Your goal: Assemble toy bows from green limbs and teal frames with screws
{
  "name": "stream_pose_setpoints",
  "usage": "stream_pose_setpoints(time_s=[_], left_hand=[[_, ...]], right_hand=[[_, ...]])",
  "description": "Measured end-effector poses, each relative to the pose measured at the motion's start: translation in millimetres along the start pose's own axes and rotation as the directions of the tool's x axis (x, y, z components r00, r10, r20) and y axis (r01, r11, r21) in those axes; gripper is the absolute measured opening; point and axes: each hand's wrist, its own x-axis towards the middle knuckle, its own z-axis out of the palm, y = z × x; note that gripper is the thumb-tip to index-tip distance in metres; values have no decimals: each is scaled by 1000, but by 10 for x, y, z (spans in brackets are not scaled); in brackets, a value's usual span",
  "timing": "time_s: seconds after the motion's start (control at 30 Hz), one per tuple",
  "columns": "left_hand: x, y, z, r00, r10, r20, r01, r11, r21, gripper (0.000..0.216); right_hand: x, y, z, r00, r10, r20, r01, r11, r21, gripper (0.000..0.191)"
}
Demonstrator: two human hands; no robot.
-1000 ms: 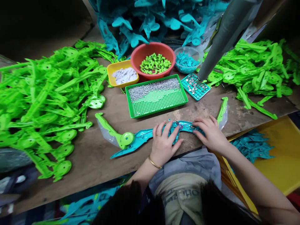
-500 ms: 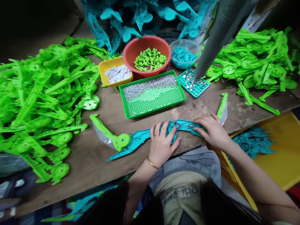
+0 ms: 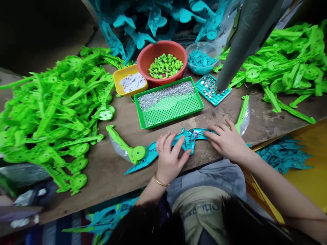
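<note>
A toy bow shell lies across the table in front of me, with a blue plastic middle [image 3: 189,137] whose inner side faces up. Thin red wires [image 3: 195,133] run near its centre. At its ends sit a left green limb [image 3: 138,153] and a right green limb [image 3: 244,115], each with a clear plastic piece along it. My left hand [image 3: 168,156] rests on the blue part left of centre, fingers spread. My right hand [image 3: 227,139] lies over the right portion, its fingers stretched out and fingertips touching the shell beside the wires. Whatever is under those fingers is hidden.
Behind the bow stands a green tray [image 3: 171,109] of small metal screws. Around it are a yellow tray [image 3: 116,80], a red bowl [image 3: 143,63], a clear bowl [image 3: 200,69] and a blue tray [image 3: 217,98]. Green limb heaps [image 3: 58,102] flank them. A grey tube [image 3: 235,47] slants down.
My left hand has slid left along the shell, uncovering its central handle. My right hand has shifted left too, now covering a small part that showed before. The view has drifted slightly.
</note>
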Motion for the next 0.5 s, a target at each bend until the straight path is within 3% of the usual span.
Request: stream_pose_setpoints(time_s=[0.13, 0.23, 0.3, 0.37, 0.4, 0.43, 0.5], left_hand=[[72, -242, -288, 993, -69, -99, 67, 998, -15, 34], [416, -516, -452, 988, -68, -140, 66, 998, -21, 25], [842, -774, -484, 980, -79, -182, 71, 996, -47, 20], [1400, -1090, -440, 965, -182, -191, 163, 980, -110, 19], [1708, -1256, -394, 940, -295, -170, 266, 948, -173, 18], [2023, -1413, -339, 880, -447, -160, 406, 883, -236, 17], [2636, -1660, -231, 793, -556, -247, 502, 828, -250, 26]], right_hand=[[-43, 4, 42, 999, -27, -37, 29, 998, 52, 30], [-96, 62, 99, 992, -41, -116, 54, 992, 111, 39], [-119, 128, 123, 982, -43, -184, 65, 992, 112, 38], [-125, 211, 121, 963, -54, -265, 76, 994, 74, 34], [-123, 261, 115, 949, -66, -308, 85, 995, 47, 32], [-117, 320, 112, 934, -83, -348, 97, 995, 22, 31], [-102, 473, 135, 899, -140, -415, 145, 989, -20, 30]])
